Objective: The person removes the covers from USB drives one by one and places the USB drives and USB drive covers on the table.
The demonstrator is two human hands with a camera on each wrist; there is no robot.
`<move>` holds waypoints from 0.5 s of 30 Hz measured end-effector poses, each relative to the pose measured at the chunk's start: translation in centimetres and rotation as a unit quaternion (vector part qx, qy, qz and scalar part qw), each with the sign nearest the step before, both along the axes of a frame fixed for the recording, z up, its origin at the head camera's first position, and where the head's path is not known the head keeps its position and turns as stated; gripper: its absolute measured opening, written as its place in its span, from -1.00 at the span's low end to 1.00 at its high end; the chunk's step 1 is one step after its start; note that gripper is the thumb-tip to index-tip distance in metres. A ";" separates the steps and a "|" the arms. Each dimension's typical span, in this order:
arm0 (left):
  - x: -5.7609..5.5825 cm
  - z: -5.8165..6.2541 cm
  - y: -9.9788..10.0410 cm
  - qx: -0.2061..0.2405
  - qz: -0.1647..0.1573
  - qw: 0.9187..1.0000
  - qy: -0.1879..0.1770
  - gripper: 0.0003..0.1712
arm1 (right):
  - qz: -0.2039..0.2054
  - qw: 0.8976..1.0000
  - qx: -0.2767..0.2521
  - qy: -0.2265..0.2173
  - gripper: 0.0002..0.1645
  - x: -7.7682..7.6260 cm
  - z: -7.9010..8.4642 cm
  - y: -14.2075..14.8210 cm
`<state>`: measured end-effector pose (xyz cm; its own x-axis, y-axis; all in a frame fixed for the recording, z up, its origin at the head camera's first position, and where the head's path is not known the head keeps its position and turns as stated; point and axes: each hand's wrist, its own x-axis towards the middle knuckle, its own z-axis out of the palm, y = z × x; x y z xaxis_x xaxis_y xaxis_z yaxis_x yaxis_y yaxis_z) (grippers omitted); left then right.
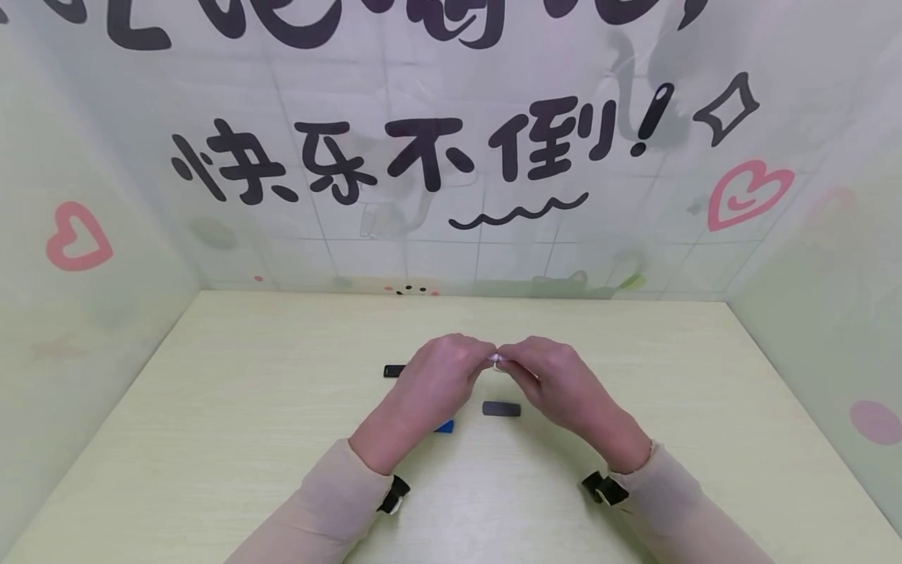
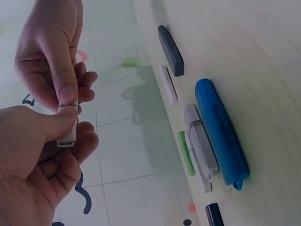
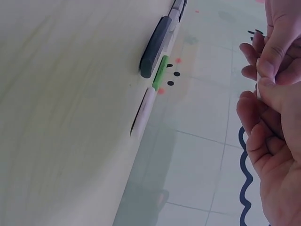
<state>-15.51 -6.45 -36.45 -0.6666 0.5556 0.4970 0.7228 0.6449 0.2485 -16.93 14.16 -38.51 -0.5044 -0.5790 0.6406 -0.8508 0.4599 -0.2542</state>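
Above the table both hands meet on a small white stick [image 2: 67, 135], which looks like a USB flash drive with a small loop at its end. My left hand [image 1: 440, 376] pinches the loop end between thumb and fingers. The other end is pinched by my right hand [image 1: 564, 384], thumb tip close to the left thumb. A thin seam shows across the stick between the thumbs in the left wrist view. Fingers cover most of the stick in the right wrist view [image 3: 258, 89]. Below the hands lies a dark grey stick [image 1: 502, 409].
On the table [image 1: 282, 439] lie a blue stick with a loop [image 2: 223, 136], light grey sticks [image 2: 202, 146], a green one [image 2: 186, 153], a white one [image 2: 169, 85] and a black one [image 1: 391, 370]. A printed backdrop [image 1: 395, 258] stands behind.
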 end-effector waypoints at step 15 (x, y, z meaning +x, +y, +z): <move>0.5 0.0 0.3 0.005 0.016 1.000 0.011 -0.90 | -0.015 0.999 0.006 0.031 -0.84 0.4 0.3 -0.3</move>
<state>-15.03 -6.13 -36.41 -0.6726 0.5298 0.5165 0.7076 0.6647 0.2396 -16.57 13.85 -38.24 -0.4810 -0.5720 0.6644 -0.8505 0.4884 -0.1952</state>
